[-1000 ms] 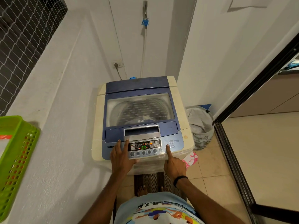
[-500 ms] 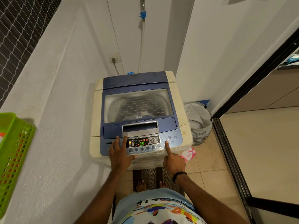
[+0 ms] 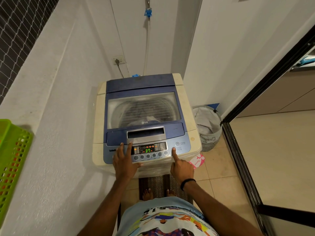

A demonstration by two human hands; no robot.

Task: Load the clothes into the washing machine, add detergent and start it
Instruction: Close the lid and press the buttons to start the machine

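Observation:
The top-loading washing machine (image 3: pixel 185 106) stands against the wall with its blue lid (image 3: pixel 141 84) closed. Clothes (image 3: pixel 144 111) show dimly in the drum through the lid's window. The control panel (image 3: pixel 148 150) is lit and its green digits read 37. My left hand (image 3: pixel 123 160) rests flat on the panel's left part, fingers straight. My right hand (image 3: pixel 181 167) points with a straight index finger, whose tip presses the start/pause button; the other fingers are curled under.
A grey laundry basket (image 3: pixel 208 123) stands right of the machine, with a pink packet (image 3: pixel 197 161) on the tiles beside it. A green plastic basket (image 3: pixel 12 159) sits on the left ledge. A striped mat (image 3: pixel 156 184) lies underfoot. A black door frame (image 3: pixel 238 150) runs along the right.
Both hands stay where they were on the panel. The display's digits looked different one second ago and read 37 since. The view has shifted slightly.

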